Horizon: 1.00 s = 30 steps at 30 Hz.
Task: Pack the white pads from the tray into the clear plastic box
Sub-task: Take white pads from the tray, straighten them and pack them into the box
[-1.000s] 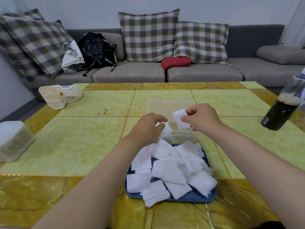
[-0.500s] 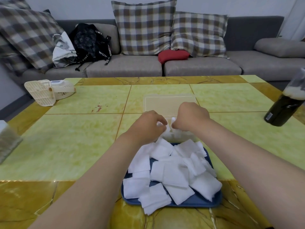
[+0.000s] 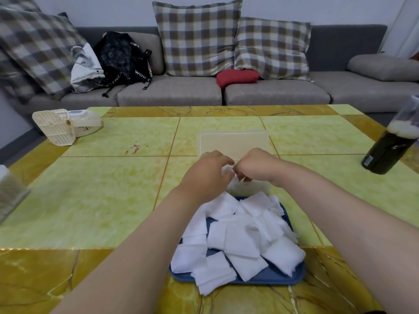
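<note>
left hand, right hand over clear box, fingers of both curled, seemingly pinching white pad

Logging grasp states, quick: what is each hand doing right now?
Left hand: pinches a white pad over the clear box.
Right hand: fingers curled; grip cannot be told.

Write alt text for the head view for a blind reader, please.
A person's left hand and right hand meet above a clear plastic box, the left pinching a white pad. Nearer, a blue tray holds a heap of pads.
</note>
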Each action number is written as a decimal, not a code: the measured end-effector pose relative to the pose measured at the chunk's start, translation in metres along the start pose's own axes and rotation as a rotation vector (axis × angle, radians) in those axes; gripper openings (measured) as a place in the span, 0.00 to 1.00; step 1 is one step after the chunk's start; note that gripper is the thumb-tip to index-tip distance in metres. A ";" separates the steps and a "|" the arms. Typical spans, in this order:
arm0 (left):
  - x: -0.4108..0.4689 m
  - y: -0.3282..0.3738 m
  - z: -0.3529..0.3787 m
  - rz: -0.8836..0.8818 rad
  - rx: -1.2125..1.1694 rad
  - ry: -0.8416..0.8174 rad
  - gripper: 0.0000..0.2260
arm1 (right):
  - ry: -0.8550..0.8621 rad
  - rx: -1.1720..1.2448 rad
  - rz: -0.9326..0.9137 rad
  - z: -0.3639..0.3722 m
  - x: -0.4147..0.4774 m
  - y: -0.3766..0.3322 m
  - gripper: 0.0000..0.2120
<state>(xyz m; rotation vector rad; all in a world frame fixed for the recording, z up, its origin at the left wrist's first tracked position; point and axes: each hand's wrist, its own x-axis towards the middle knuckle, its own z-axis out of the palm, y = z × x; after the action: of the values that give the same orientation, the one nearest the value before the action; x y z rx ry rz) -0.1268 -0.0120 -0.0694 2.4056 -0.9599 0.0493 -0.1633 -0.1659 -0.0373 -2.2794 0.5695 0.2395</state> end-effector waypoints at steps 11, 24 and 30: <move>-0.005 0.001 -0.004 -0.008 0.087 -0.091 0.17 | -0.038 0.072 -0.075 -0.010 -0.012 0.005 0.11; -0.031 0.043 -0.009 -0.088 -0.051 -0.284 0.13 | -0.071 -0.630 -0.397 -0.021 -0.067 0.031 0.19; -0.040 0.045 -0.007 -0.109 -0.069 -0.333 0.16 | -0.053 -0.729 -0.419 -0.014 -0.069 0.037 0.25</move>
<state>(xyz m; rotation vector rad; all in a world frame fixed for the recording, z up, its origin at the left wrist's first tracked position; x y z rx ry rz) -0.1844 -0.0107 -0.0513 2.4424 -0.9529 -0.4299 -0.2422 -0.1759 -0.0282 -3.0104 -0.0631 0.3347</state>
